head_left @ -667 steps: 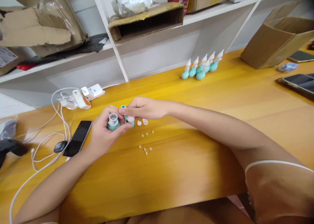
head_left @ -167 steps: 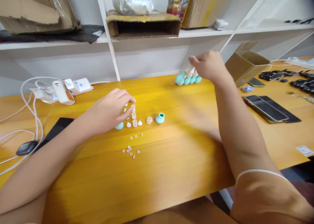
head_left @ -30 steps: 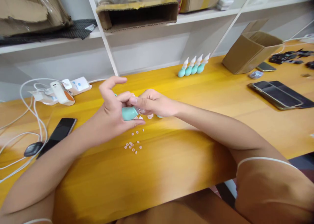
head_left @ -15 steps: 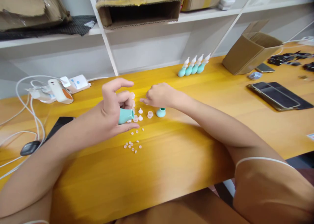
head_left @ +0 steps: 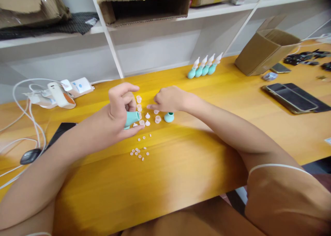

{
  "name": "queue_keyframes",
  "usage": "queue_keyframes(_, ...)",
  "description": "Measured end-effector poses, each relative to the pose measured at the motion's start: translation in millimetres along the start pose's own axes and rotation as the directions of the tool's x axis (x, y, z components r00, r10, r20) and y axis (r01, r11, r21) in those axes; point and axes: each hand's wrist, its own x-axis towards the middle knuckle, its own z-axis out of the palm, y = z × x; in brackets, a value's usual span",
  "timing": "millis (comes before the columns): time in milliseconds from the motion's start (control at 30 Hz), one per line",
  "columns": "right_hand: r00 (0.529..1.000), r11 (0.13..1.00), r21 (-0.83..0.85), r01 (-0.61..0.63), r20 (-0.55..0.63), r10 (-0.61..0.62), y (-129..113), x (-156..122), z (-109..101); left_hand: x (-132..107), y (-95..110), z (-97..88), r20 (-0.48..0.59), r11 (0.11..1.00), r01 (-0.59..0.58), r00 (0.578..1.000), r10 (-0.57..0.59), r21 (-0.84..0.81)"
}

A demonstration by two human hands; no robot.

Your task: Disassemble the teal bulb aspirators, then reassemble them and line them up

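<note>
Grasped by our half-curled left hand point(head_left: 117, 113) is a topless bulb point(head_left: 131, 119), our right hand point(head_left: 170, 98) bends over collars point(head_left: 158, 119), its hold hidden from us, and while four tipped bulbs point(head_left: 199, 72) behind look done, this and a second bulb point(head_left: 169, 118) apparently remain unfitted.

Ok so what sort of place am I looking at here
Probably a small workroom or stockroom: cardboard boxes sit on shelves behind a wooden table, where small pale parts lie loose and white-tipped teal bulbs stand in a row.
</note>
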Motion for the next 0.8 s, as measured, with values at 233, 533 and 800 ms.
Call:
queue_keyframes(233, 0.937, 0.798, 0.5, 0.336, -0.268, -0.226, -20.1, -35.2, -26.0, 3.1, -9.0, 22.2, -0.049, 0.998, -0.063, 0.997, 0.063, 0.007)
queue_keyframes(533, 0.829, 0.664, 0.501, 0.556, -0.387, -0.403, -34.6, -51.3, -29.9, 11.4, -5.3, 34.8, -0.219, 0.98, -0.113, 0.973, 0.075, -0.165)
queue_keyframes(800, 0.879, 0.855, 0.25, 0.453, -0.287, -0.382, -34.5, -60.0, -42.3, 6.5, -16.0, 44.2, -0.178, 0.984, -0.095, 0.982, 0.068, -0.15)
